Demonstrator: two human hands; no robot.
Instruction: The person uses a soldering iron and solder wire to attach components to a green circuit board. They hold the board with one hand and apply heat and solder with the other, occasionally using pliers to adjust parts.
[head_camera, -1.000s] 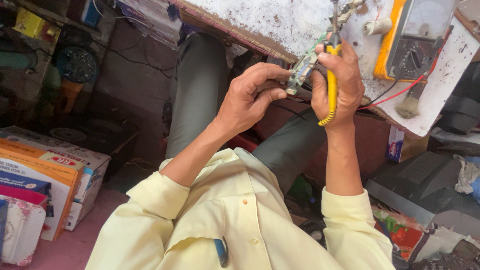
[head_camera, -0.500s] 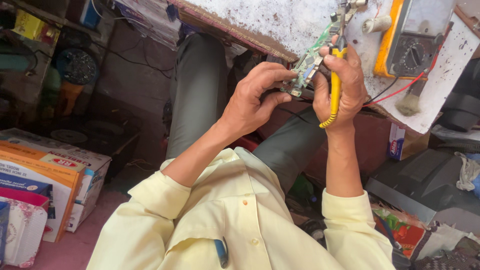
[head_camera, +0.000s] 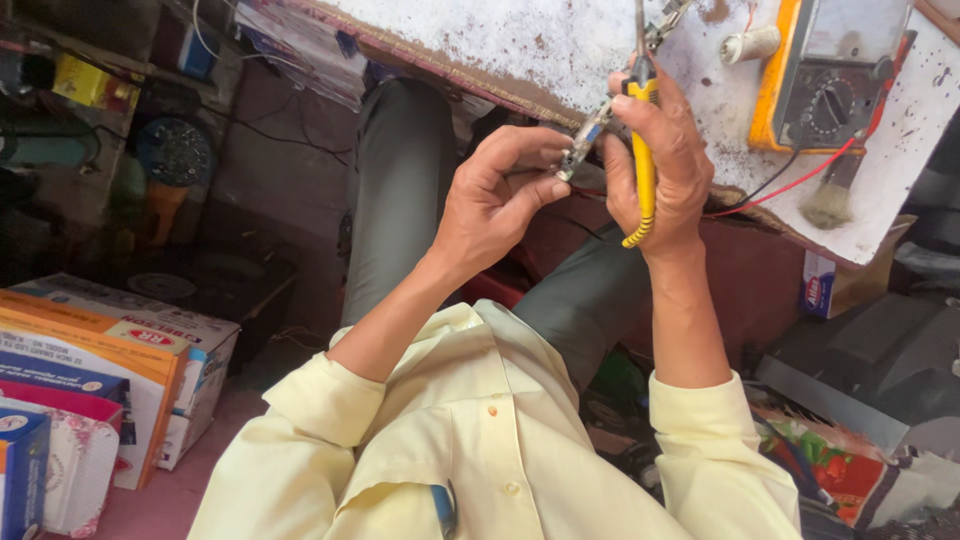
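From my feed, the left hand (head_camera: 495, 200) pinches a small circuit board (head_camera: 585, 150) edge-on, fingers curled tight. The right hand (head_camera: 665, 165) is fisted around yellow-handled pliers (head_camera: 643, 150) touching that board, just above the workbench edge (head_camera: 480, 85). 1 multimeter (head_camera: 825, 75) sits nearby.

Speckled white workbench (head_camera: 520, 40), yellow multimeter (head_camera: 825, 75), brush (head_camera: 830, 195), white spool (head_camera: 750, 43)

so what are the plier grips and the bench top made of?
Plier grips: yellow, smooth and ribbed at the end, likely plastic or rubber sleeve. Bench top: white speckled sheet, worn and stained, probably laminate over board; brown edge shows.
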